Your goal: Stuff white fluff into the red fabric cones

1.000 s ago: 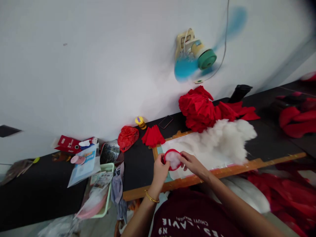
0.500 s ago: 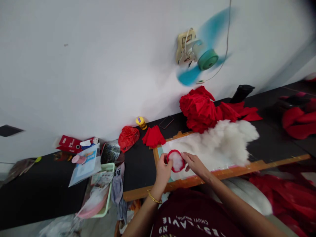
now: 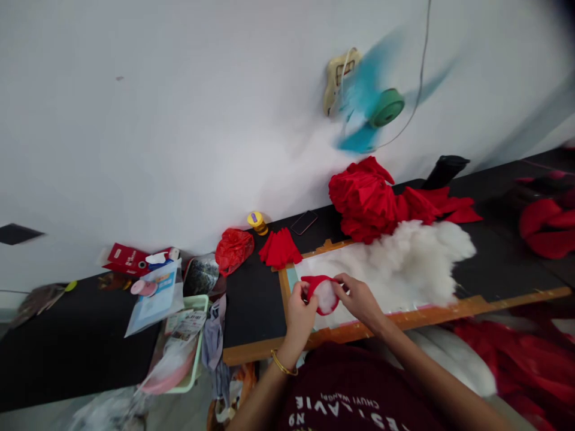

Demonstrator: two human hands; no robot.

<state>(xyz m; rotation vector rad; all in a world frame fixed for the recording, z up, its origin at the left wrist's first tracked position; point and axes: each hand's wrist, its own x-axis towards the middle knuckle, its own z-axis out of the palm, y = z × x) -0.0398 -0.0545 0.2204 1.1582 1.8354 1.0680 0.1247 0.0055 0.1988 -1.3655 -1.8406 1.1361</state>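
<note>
Between my hands is a small red fabric pouch (image 3: pixel 317 281), its round opening turned toward me with white stuffing (image 3: pixel 326 296) showing inside. My left hand (image 3: pixel 302 308) pinches the pouch's left edge, thumb at the opening. On the right edge, my right hand (image 3: pixel 358 297) grips the rim between thumb and fingers. The pouch is held above a white sheet (image 3: pixel 321 263) at the near edge of the black table. A heap of loose white fibre filling (image 3: pixel 422 257) lies on that sheet, to the right of my hands.
Behind the filling is a big pile of red fabric (image 3: pixel 366 200). Smaller red pieces (image 3: pixel 280 248), a phone (image 3: pixel 304 222), a yellow-lidded jar (image 3: pixel 257 223) and a red plastic bag (image 3: pixel 234 251) lie further left. A spinning blue fan (image 3: pixel 387 108) hangs on the wall.
A red flap of the pouch now folds over the upper left of its opening, covering part of the stuffing. Both hands stay on the pouch, shifted slightly right in view.
</note>
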